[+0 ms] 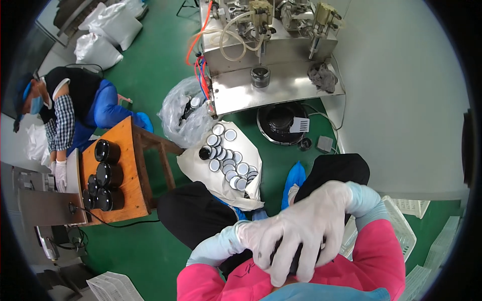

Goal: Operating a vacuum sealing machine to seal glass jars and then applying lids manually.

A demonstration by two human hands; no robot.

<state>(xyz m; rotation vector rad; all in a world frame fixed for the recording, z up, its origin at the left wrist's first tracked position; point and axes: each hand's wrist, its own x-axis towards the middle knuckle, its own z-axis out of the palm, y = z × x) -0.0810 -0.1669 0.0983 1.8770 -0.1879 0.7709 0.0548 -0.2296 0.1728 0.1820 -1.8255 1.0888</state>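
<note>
Close to my chest, both gloved hands are closed around a dark jar (297, 257), mostly hidden behind my fingers. My right hand (306, 226) lies over the top with its fingers curled down. From the left, my left hand (256, 243) grips the side, partly covered by the right. Between my knees and the machine, a cream sheet (193, 163) bears several round lids (229, 165) with pale insides, some overlapping. A small black round piece (205, 152) lies at the sheet's left edge.
A steel filling machine (271, 50) stands ahead, with a glass jar (260, 76) under one nozzle and a grey rag (323, 78). Below is a black basin (281, 123). At left, a co-worker (70, 108) sits by a wooden table (131, 175) with several black jars (109, 175).
</note>
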